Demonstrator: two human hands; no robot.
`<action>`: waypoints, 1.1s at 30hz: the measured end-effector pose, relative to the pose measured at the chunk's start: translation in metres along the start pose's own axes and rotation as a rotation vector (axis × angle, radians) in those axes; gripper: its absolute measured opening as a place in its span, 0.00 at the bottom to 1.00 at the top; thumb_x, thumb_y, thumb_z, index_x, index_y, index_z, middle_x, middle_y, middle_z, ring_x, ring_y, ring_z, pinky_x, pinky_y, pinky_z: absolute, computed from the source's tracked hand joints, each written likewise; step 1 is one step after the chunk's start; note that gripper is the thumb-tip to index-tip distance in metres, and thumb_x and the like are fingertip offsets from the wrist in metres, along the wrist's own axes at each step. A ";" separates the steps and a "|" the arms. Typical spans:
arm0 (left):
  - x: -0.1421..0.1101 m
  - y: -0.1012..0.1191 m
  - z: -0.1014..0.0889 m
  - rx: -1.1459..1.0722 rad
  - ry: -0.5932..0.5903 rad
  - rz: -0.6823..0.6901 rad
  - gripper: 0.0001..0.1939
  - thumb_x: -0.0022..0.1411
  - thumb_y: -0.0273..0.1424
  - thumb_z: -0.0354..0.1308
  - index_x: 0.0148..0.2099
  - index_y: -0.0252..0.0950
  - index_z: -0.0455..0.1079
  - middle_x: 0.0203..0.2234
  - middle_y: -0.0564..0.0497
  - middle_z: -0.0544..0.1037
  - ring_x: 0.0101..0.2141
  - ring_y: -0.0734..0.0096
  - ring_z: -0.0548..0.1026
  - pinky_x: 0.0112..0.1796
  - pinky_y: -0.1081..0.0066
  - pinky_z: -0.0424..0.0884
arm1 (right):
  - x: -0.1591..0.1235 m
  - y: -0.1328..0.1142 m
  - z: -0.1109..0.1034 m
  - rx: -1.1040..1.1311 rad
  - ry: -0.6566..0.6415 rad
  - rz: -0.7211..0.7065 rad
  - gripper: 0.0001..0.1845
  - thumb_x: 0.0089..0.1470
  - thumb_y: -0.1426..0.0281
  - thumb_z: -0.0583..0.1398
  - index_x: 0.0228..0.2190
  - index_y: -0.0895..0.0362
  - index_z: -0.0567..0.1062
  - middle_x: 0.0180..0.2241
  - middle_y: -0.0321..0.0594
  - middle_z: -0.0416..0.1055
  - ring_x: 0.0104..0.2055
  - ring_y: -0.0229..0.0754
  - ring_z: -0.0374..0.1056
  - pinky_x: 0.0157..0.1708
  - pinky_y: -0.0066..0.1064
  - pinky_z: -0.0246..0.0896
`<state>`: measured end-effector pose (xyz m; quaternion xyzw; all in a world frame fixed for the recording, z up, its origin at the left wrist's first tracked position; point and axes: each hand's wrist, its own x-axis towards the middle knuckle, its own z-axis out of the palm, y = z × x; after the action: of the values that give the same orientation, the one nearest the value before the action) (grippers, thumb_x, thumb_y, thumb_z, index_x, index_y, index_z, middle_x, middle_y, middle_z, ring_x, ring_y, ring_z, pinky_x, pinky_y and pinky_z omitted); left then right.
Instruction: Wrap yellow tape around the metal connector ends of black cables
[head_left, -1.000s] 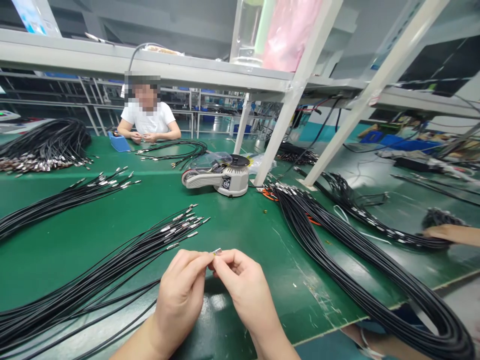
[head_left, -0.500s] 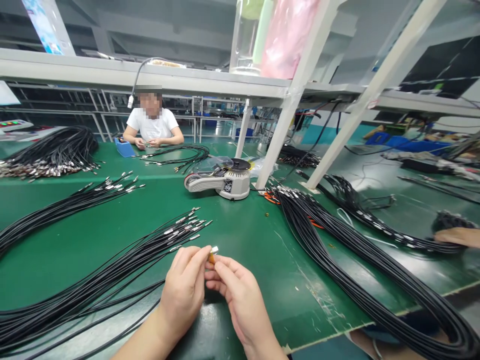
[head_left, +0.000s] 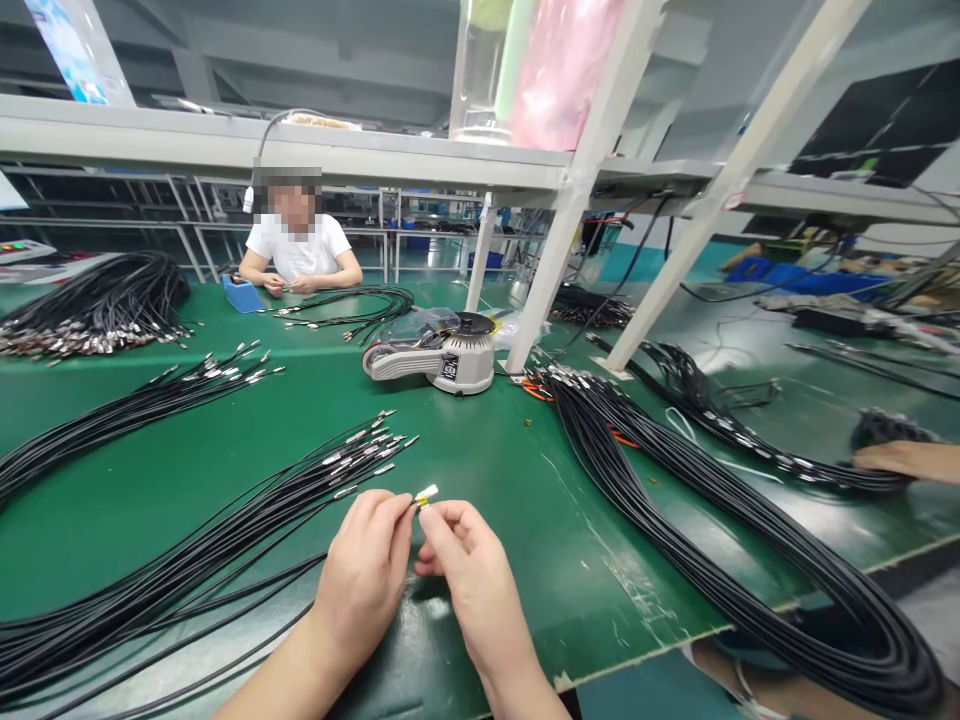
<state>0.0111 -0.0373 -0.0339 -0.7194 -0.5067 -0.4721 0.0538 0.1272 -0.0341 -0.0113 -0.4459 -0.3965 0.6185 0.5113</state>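
My left hand (head_left: pixel 361 560) is closed on a black cable just behind its silver connector (head_left: pixel 427 491), which points up and away from me. A small piece of yellow tape (head_left: pixel 422 502) sits at the back of that connector, against the cable. With thumb and forefinger, my right hand (head_left: pixel 474 575) pinches at this tape from the right; its other fingers are curled beneath. Left of my hands lies a bundle of black cables (head_left: pixel 247 525), their silver connector ends facing the middle of the table.
A grey round tape dispenser (head_left: pixel 459 365) stands beyond my hands on the green table (head_left: pixel 322 390). Looped cables (head_left: pixel 675 480) lie to the right, near a co-worker's hand (head_left: pixel 892 460). Another person (head_left: pixel 300 250) sits opposite. White posts (head_left: pixel 544 270) carry a shelf (head_left: pixel 412 160).
The tape stood out orange-yellow between my fingers half a second ago; now it lies closer along the cable behind the connector. My right fingertips have shifted slightly, and the view has moved a little.
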 end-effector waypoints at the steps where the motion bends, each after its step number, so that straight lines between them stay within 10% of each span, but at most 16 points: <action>1: 0.000 0.000 0.000 0.001 0.000 -0.001 0.06 0.63 0.24 0.49 0.42 0.33 0.65 0.32 0.48 0.70 0.33 0.71 0.69 0.36 0.70 0.68 | 0.001 0.000 0.001 -0.010 -0.002 -0.006 0.17 0.44 0.59 0.64 0.28 0.61 0.71 0.22 0.32 0.67 0.23 0.32 0.62 0.24 0.24 0.64; 10: 0.004 0.007 -0.008 -0.161 -0.141 -0.171 0.08 0.64 0.27 0.45 0.37 0.36 0.66 0.28 0.51 0.71 0.30 0.71 0.70 0.33 0.71 0.67 | -0.001 0.007 -0.004 -0.112 0.023 -0.117 0.11 0.48 0.64 0.61 0.28 0.61 0.73 0.26 0.38 0.71 0.27 0.37 0.65 0.31 0.28 0.62; 22: 0.013 0.014 -0.011 -0.696 -0.296 -0.905 0.13 0.55 0.40 0.54 0.29 0.35 0.65 0.16 0.60 0.60 0.13 0.83 0.56 0.14 0.79 0.52 | 0.001 0.003 -0.003 -0.133 0.042 -0.105 0.08 0.46 0.67 0.61 0.25 0.60 0.74 0.24 0.38 0.71 0.25 0.37 0.64 0.28 0.28 0.61; 33: 0.018 0.009 -0.015 -1.201 -0.400 -1.031 0.13 0.52 0.37 0.58 0.25 0.33 0.63 0.12 0.61 0.60 0.10 0.86 0.55 0.10 0.82 0.52 | 0.001 0.002 -0.005 -0.125 0.014 -0.142 0.08 0.46 0.67 0.62 0.24 0.60 0.73 0.23 0.37 0.71 0.25 0.37 0.64 0.29 0.28 0.61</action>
<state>0.0094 -0.0378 -0.0094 -0.3725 -0.4348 -0.4912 -0.6564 0.1316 -0.0336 -0.0146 -0.4523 -0.4614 0.5514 0.5277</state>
